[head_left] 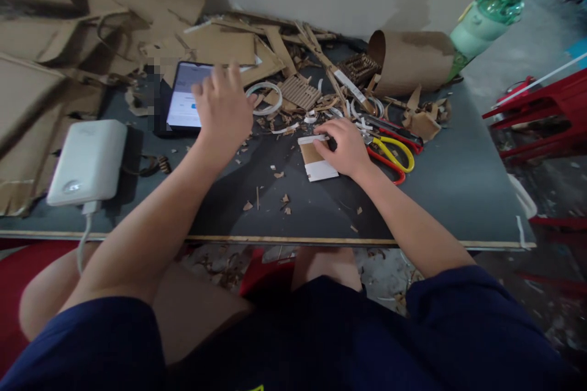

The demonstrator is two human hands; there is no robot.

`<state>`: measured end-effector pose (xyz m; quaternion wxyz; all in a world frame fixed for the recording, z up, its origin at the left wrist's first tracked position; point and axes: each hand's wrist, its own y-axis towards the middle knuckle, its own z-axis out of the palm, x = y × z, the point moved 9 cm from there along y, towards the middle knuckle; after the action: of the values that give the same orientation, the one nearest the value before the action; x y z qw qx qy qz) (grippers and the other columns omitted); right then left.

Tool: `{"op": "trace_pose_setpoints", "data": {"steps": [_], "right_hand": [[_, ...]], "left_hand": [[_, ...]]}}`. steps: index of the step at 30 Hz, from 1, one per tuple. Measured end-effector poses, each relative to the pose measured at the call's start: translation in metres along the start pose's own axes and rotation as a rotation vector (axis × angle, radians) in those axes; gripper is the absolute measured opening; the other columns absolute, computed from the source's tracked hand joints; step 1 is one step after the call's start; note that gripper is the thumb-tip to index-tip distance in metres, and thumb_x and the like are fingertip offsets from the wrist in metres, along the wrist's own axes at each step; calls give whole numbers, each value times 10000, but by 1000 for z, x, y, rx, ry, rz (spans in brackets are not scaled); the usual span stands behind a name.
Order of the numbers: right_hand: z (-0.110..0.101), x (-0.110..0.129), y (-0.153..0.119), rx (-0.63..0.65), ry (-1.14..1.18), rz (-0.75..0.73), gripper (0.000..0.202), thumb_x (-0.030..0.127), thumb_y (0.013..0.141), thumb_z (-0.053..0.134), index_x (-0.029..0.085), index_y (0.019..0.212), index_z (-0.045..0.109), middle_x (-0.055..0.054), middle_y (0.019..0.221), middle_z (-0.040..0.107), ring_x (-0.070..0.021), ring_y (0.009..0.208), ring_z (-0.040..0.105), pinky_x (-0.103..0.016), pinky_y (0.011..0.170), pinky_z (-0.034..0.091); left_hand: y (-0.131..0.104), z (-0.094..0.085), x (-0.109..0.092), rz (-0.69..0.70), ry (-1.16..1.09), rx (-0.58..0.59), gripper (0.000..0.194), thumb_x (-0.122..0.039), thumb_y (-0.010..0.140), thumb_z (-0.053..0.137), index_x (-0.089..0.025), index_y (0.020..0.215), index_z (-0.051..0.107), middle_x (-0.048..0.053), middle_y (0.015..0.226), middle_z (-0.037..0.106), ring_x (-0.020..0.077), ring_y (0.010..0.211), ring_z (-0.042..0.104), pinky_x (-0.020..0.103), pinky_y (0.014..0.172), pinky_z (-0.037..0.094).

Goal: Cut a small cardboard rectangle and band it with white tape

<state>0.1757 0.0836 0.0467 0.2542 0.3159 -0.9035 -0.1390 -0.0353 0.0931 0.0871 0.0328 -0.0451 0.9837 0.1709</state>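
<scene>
My left hand (224, 104) hovers over the right side of a smartphone (186, 95) with a lit screen. Its fingers are apart, slightly blurred, and hold nothing. My right hand (346, 145) rests on the table with thumb and fingers curled at the upper right of a small cardboard piece (318, 159). White strips cross the top and bottom of that piece, which lies flat. Just right of this hand are scissors (398, 153) with yellow and red handles, partly hidden by it. A red and black cutter (398, 133) lies behind them.
A white power bank (89, 159) with a cable stands at the left. Cardboard sheets (27, 98) cover the left and back. Behind my hands lie a white ring (267, 99), scraps and a cardboard tube (413, 61). A green bottle (481, 24) adjoins the tube. The table's front edge (293, 239) is near me.
</scene>
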Motion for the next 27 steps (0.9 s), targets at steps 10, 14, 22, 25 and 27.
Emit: {"op": "trace_pose_setpoints", "data": {"steps": [10, 14, 22, 25, 27], "right_hand": [[0, -1, 0, -6, -16, -5, 281, 348, 920, 549, 165, 1056, 713, -113, 1101, 739, -278, 1069, 651, -453, 988, 502], [0, -1, 0, -6, -10, -9, 293, 352, 919, 543, 161, 1058, 716, -117, 1089, 738, -278, 1061, 652, -457, 979, 505], [-2, -1, 1, 3, -5, 5, 296, 366, 927, 534, 168, 1054, 711, -124, 1092, 737, -284, 1069, 654, -467, 984, 505], [-1, -2, 1, 7, -4, 10, 284, 370, 927, 534, 183, 1051, 707, -115, 1096, 738, -281, 1070, 655, -467, 983, 506], [-1, -3, 1, 5, -2, 11, 280, 372, 927, 532, 190, 1050, 704, -110, 1097, 737, -279, 1071, 656, -464, 979, 508]], "left_hand": [[-14, 20, -1, -105, 21, 144, 779, -462, 986, 553, -140, 1613, 223, 329, 1634, 106, 532, 1371, 435, 680, 1170, 217], [-15, 17, -4, -107, 12, 122, 774, -487, 980, 554, -169, 1612, 240, 302, 1648, 89, 541, 1428, 347, 714, 1173, 167], [-15, 13, -2, -133, 42, 76, 790, -507, 981, 536, -148, 1613, 228, 358, 1619, 105, 565, 1354, 438, 729, 1138, 220], [-16, 18, 4, -208, 45, 116, 838, -514, 960, 575, -171, 1624, 195, 333, 1634, 82, 551, 1342, 462, 730, 1137, 211], [-17, 18, 5, -228, 26, 124, 852, -508, 946, 601, -185, 1624, 199, 303, 1649, 73, 540, 1364, 443, 719, 1151, 195]]}}
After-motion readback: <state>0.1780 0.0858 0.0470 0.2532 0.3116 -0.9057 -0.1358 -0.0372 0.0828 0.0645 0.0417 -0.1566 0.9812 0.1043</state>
